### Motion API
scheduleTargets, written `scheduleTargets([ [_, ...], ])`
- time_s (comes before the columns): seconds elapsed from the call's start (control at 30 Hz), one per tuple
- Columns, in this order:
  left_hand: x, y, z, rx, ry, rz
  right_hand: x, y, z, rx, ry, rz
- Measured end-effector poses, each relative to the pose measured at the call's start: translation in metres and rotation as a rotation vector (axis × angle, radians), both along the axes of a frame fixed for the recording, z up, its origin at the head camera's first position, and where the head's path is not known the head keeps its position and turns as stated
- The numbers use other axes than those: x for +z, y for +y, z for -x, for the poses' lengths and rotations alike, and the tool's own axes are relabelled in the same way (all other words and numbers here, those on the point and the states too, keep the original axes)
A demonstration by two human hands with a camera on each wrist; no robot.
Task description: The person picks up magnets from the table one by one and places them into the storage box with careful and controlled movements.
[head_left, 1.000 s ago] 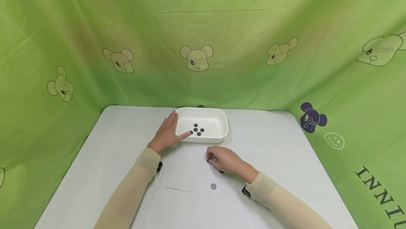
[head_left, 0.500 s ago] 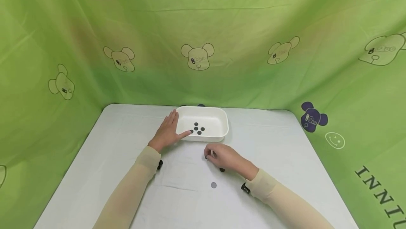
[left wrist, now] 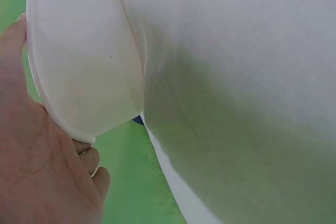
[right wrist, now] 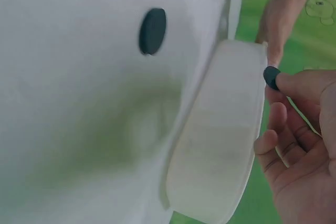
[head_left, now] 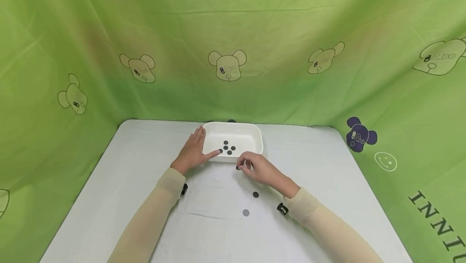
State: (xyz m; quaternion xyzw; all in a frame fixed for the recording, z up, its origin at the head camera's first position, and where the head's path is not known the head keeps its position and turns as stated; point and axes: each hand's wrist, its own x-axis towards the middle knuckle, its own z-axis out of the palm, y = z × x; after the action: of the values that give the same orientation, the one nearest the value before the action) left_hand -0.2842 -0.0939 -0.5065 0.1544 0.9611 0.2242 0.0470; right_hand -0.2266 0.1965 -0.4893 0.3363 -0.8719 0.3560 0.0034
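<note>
A white rectangular tray [head_left: 255, 137] stands near the table's back edge, with several small dark discs [head_left: 225, 147] on its floor. My left hand [head_left: 191, 153] rests at the tray's left end, fingers extended along the rim and thumb over the front rim; the left wrist view shows it against the tray's outer wall [left wrist: 86, 51]. Between thumb and fingers my right hand [head_left: 260, 169] pinches a dark disc [right wrist: 271, 77], held just in front of the tray's front wall. Another dark disc [head_left: 256, 194] lies on the table below that hand, and a grey disc [head_left: 246, 213] lies nearer me.
A white cloth covers the table [head_left: 204, 230]. Green curtains [head_left: 174, 93] with printed bear heads hang behind it and on both sides. Each wrist wears a black strap device, seen at the left cuff [head_left: 184, 189] and the right cuff [head_left: 282, 208].
My right hand has moved forward towards the tray with the pinched disc, exposing the dark disc on the table beneath it. My left hand stays at the tray's left end.
</note>
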Motion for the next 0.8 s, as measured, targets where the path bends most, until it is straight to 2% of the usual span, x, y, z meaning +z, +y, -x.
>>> scheduleTargets([
  [0.37, 0.0, 0.0, 0.002, -0.004, 0.017, -0.002, 0.008, -0.001, 0.023, -0.114, 0.001, 0.101],
  [0.8, 0.001, -0.001, 0.002, -0.009, 0.003, 0.018, 0.004, -0.006, 0.051, -0.213, -0.029, 0.105],
])
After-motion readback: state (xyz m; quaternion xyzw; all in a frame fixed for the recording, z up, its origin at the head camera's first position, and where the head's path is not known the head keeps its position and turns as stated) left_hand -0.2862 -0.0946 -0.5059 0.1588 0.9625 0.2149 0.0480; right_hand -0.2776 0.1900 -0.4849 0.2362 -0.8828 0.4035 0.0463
